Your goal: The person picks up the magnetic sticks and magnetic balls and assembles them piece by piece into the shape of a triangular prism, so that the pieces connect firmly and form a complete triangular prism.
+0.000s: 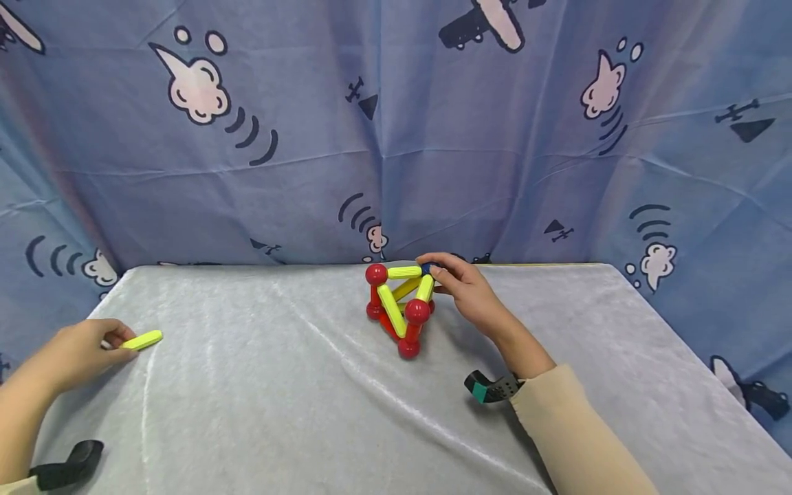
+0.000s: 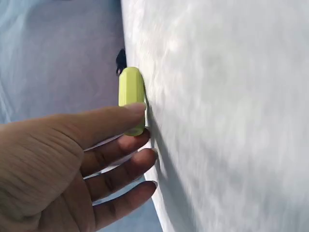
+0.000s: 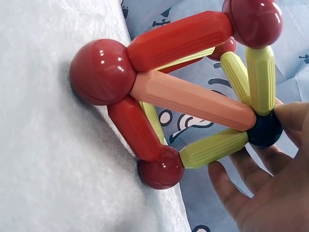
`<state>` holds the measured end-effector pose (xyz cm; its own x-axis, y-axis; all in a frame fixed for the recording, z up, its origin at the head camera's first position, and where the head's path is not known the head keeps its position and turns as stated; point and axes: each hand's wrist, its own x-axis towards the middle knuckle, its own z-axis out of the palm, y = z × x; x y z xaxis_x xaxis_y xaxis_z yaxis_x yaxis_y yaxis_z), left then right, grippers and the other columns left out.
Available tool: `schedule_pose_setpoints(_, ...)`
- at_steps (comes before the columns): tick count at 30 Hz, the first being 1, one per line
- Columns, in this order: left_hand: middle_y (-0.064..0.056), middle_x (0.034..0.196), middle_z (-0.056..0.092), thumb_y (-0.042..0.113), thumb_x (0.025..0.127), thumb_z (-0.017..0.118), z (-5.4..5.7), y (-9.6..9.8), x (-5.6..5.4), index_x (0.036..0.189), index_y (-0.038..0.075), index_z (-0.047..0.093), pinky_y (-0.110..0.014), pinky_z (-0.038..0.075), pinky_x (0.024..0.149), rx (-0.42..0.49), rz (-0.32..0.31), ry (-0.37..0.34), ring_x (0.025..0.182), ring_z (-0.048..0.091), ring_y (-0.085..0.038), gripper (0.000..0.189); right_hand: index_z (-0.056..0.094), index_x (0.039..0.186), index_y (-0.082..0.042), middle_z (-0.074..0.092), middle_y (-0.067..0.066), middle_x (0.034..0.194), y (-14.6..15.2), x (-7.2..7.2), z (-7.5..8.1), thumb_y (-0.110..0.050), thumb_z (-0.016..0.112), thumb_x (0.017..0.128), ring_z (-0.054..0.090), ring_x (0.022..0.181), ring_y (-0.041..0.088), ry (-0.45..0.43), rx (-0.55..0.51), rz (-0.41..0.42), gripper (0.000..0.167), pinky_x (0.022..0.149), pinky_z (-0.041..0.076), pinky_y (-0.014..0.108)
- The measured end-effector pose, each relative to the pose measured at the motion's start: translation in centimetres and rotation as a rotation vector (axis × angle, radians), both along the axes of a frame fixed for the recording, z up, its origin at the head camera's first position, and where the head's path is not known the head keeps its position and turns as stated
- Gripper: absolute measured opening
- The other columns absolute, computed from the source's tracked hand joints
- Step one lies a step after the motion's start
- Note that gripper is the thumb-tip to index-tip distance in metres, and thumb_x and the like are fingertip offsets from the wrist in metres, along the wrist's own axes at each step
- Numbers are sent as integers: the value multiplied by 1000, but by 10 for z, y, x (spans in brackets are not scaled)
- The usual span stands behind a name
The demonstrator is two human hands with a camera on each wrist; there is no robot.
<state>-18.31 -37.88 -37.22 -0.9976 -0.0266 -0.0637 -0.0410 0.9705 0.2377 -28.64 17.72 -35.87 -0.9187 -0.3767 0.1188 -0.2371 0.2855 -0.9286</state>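
Note:
At the table's left side my left hand (image 1: 80, 350) pinches a yellow-green building rod (image 1: 145, 339) between thumb and index finger. The left wrist view shows this rod (image 2: 130, 87) just above the cloth, the other fingers loosely bent below. My right hand (image 1: 467, 292) grips the dark blue ball (image 3: 264, 130) at the top of a ball-and-rod frame. Several glossy red balls (image 1: 417, 312) form its other corners. Yellow-green rods (image 1: 392, 311), red rods (image 3: 181, 41) and an orange-pink rod (image 3: 198, 99) join them. Part of the blue ball is covered by fingers.
A pale grey plush cloth (image 1: 247, 412) with creases covers the table. Behind it hangs a blue curtain (image 1: 309, 103) printed with planes and clouds. Dark wrist devices (image 1: 491, 387) sit by both sleeves; the frame stands near the table's far edge.

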Motion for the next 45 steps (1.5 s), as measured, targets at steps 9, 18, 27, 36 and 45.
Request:
schedule_pose_setpoints(9,-2,83,66,16,84,77,3,33,-19,93,6,73,-33,44,66,46,-152,20,77,56,-12,14,54,141,-8,52,14,145,-1,1,1,-22,43,109,54,130,32,-5,-7,-7,36,112,45,55)
schedule_pose_setpoints(18,-3,91,72,16,87,77,28,100,-43,97,8,72,-35,50,71,146,-270,49,84,66,-18,14,54,141,-7,52,15,145,-1,2,1,-22,43,110,55,128,32,2,-22,-9,36,111,46,55)
schedule_pose_setpoints(27,3,96,74,13,87,79,64,209,-53,102,16,74,-42,55,85,214,-447,274,93,68,-17,16,56,139,-10,51,13,144,-2,2,-1,-23,43,110,55,127,32,-9,-18,-32,34,111,46,56)
schedule_pose_setpoints(36,2,98,73,9,84,82,59,285,-62,102,14,73,-33,59,85,281,-631,482,91,66,-13,22,54,141,-6,52,14,143,-2,2,-4,-22,43,110,56,126,32,5,-13,-19,37,109,48,55)
schedule_pose_setpoints(45,-1,96,72,4,84,81,50,312,-66,103,11,73,-28,59,78,297,-749,530,85,69,-18,22,54,140,-7,51,14,144,0,1,-3,-24,43,110,57,127,33,24,-20,3,36,109,47,55)
